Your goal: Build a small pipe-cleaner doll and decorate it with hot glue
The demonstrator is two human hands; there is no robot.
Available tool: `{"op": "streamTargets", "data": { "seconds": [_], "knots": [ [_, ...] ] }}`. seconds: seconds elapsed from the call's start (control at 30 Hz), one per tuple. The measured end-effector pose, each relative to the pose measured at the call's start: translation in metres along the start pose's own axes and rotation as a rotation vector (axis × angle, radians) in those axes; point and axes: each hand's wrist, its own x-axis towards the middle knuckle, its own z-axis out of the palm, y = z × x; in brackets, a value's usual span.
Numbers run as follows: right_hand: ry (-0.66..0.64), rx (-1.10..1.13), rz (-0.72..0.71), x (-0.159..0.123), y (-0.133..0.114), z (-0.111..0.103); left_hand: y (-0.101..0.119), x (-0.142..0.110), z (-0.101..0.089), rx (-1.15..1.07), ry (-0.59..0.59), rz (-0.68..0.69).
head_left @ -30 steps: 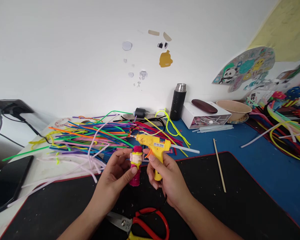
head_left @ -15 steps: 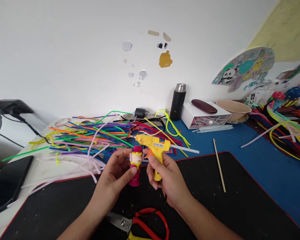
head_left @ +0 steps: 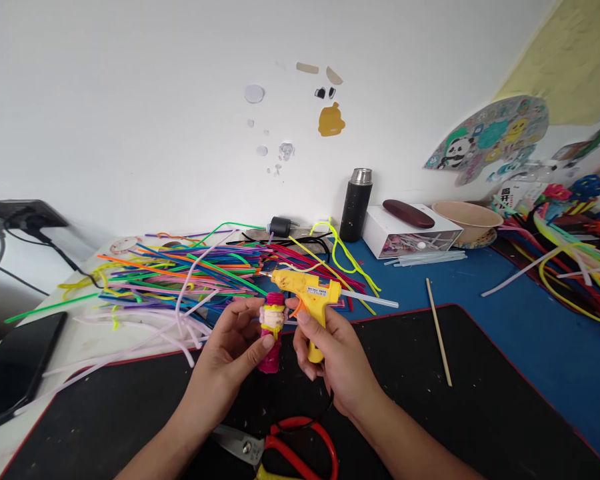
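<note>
Between the thumb and fingers of my left hand (head_left: 237,343) stands a small pipe-cleaner figure (head_left: 273,320), magenta with yellow bands and a pale pink middle. It is held upright above the black mat. My right hand (head_left: 337,353) is wrapped round the handle of a yellow hot glue gun (head_left: 305,287) with an orange trigger. The gun's nozzle points left, just above the figure's top, and a clear glue stick (head_left: 370,298) juts from its back. Whether the nozzle touches the figure I cannot tell. Below both hands lie scissors (head_left: 300,443) with red and yellow handles.
Many coloured pipe cleaners (head_left: 195,267) cover the table's back left. A phone (head_left: 17,360) lies at the left. A thin wooden stick (head_left: 439,333) crosses the mat's (head_left: 400,373) edge at right. Along the wall stand a black flask (head_left: 356,205), a white box (head_left: 380,233) and a bowl (head_left: 467,217).
</note>
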Motion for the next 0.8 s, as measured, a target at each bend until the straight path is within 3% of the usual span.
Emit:
{"op": "streamTargets", "data": {
  "seconds": [0.8],
  "knots": [
    [0.0, 0.002, 0.01, 0.0002, -0.0006, -0.0001, -0.0003, 0.0001, -0.0003, 0.001, 0.006, -0.013]
  ]
}}
